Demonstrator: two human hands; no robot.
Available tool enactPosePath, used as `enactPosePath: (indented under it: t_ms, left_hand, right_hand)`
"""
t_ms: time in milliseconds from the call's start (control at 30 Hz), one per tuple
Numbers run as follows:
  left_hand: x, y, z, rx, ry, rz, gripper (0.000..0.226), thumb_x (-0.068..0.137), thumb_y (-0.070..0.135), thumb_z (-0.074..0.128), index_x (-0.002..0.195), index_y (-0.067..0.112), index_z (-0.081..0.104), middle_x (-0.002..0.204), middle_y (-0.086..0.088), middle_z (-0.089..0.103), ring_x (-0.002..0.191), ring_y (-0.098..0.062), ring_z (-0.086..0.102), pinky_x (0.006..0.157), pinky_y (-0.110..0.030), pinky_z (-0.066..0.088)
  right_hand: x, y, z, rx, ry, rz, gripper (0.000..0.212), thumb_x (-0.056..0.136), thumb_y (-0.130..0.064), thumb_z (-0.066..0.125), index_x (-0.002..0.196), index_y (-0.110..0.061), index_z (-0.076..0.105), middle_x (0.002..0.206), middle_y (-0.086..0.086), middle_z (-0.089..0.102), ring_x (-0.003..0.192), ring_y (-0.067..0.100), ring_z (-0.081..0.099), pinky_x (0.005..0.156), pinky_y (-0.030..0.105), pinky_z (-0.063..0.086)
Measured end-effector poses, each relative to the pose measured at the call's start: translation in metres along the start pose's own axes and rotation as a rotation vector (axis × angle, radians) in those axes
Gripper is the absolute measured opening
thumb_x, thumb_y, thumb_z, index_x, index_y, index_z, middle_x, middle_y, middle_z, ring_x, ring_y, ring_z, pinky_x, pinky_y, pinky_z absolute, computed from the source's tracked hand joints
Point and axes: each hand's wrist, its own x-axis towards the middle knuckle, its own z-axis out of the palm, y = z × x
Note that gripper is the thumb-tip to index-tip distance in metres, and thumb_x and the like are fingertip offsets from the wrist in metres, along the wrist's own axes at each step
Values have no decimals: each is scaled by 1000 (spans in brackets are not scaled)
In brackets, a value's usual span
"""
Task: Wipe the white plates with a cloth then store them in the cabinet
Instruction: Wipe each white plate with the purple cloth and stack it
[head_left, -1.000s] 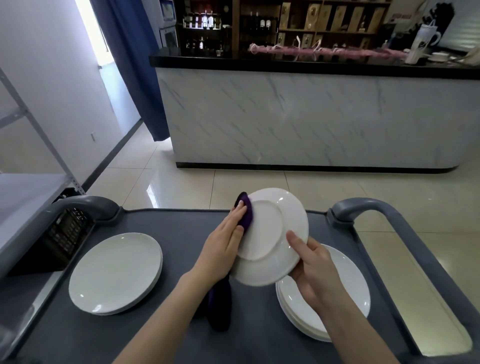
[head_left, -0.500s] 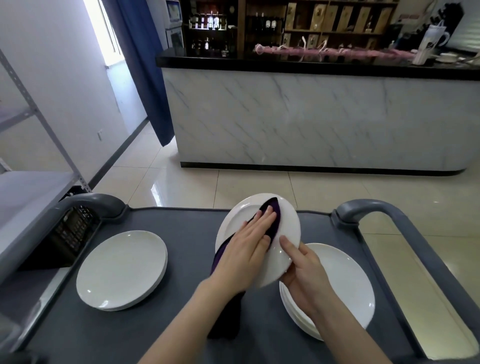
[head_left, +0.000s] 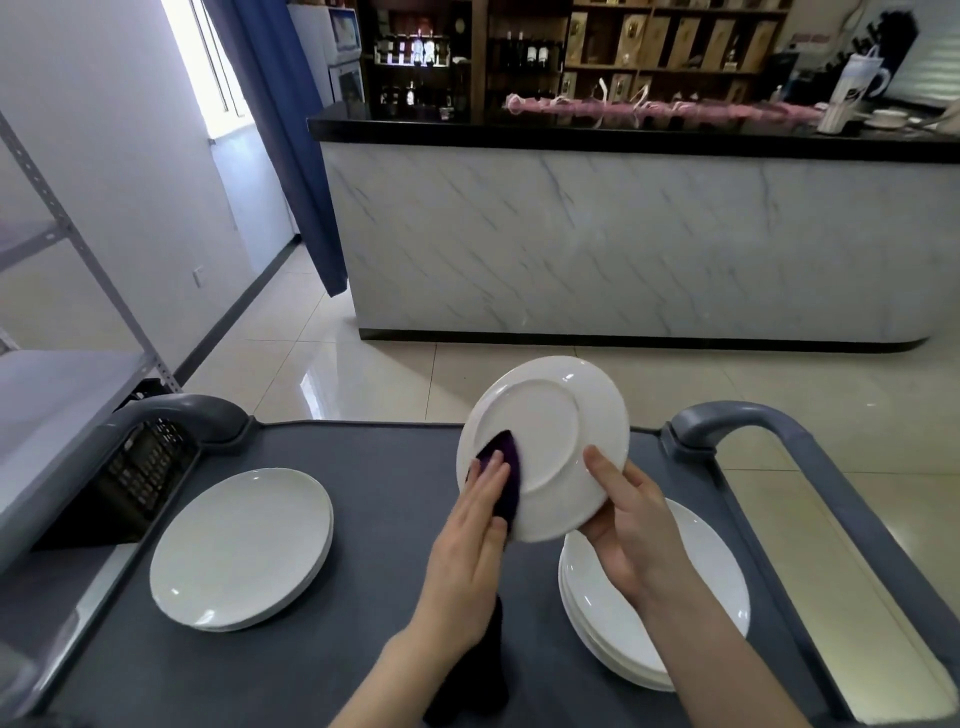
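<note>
Now the right hand (head_left: 628, 525) grips a white plate (head_left: 550, 431) by its lower rim, tilted with its underside showing, mid-frame above the grey cart (head_left: 395, 467). The left hand (head_left: 472, 545), fingers straight, presses a purple cloth (head_left: 504, 462) against it. A left stack (head_left: 241, 545) and a right stack (head_left: 717, 566) of plates sit lower down.

One head-worn wide-angle view only. Looking forward and down from over the near side of the grey table (head_left: 389, 493), near enough for left hand (head_left: 467, 561), right hand (head_left: 634, 525) and lifted plate (head_left: 550, 426) to fill lower centre. Facing a marble bar (head_left: 623, 244) beyond; edges apparently bowed by the lens.
</note>
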Motion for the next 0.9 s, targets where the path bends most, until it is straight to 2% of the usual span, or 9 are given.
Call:
enactPosePath:
  t_ms: [100, 200, 300, 400, 500, 667, 800, 900]
  left_hand:
    - [1, 20, 12, 81, -26, 86, 49, 100, 23, 32, 148, 34, 36, 156, 26, 29, 147, -1, 21, 120, -21, 15]
    - [16, 36, 13, 111, -117, 123, 50, 99, 30, 28, 147, 34, 36, 157, 22, 30, 147, 2, 20, 121, -26, 17]
    - [38, 36, 7, 172, -227, 120, 50, 102, 30, 26, 152, 32, 30, 159, 21, 22, 147, 6, 11, 122, -26, 11]
    - [59, 26, -1, 245, -276, 109, 53, 102, 29, 23, 154, 29, 22, 161, 20, 14, 148, 6, 1, 123, -25, 5]
    - [71, 13, -7, 243, -242, 78, 51, 104, 30, 25, 155, 29, 25, 160, 20, 18, 147, 7, 4, 121, -22, 7]
    - [67, -16, -24, 134, -91, -162, 47, 106, 23, 35, 148, 43, 33, 154, 25, 31, 141, 6, 28, 111, -7, 18]
    - [32, -25, -23, -10, -15, -171, 50, 102, 20, 36, 149, 37, 35, 152, 28, 34, 141, 9, 28, 120, -23, 22]
    - [6, -15, -2, -64, 18, -115, 56, 97, 19, 35, 150, 35, 29, 155, 32, 25, 146, 3, 20, 120, -21, 17]
  right_hand:
    - [2, 6, -1, 3, -36, 22, 32, 83, -28, 68, 108, -9, 75, 117, 17, 71, 107, 28, 70, 74, 36, 60]
    - [-4, 17, -2, 28, -100, 62, 33, 89, -30, 63, 117, -15, 73, 123, 14, 69, 114, 26, 67, 77, 32, 58]
    - [-9, 25, -3, 21, -101, 85, 33, 90, -28, 63, 119, -16, 72, 123, 14, 69, 114, 27, 67, 77, 34, 58]
    - [-11, 28, -5, -12, -90, 104, 36, 83, -25, 69, 114, -7, 73, 117, 18, 71, 106, 29, 70, 73, 35, 59]
    - [-14, 26, -7, -59, -93, 109, 30, 79, -23, 70, 103, -6, 76, 112, 19, 73, 100, 29, 72, 72, 36, 59]
    - [-14, 16, -10, -61, -66, 85, 26, 76, -22, 70, 96, -8, 79, 107, 17, 74, 93, 24, 73, 67, 34, 59]
    - [-3, 4, -11, 17, -7, 43, 25, 74, -20, 71, 94, -7, 78, 100, 12, 76, 85, 19, 73, 67, 34, 61]
    - [5, -1, -8, 63, 18, 15, 22, 76, -20, 71, 94, -9, 78, 104, 12, 76, 89, 19, 73, 70, 34, 61]
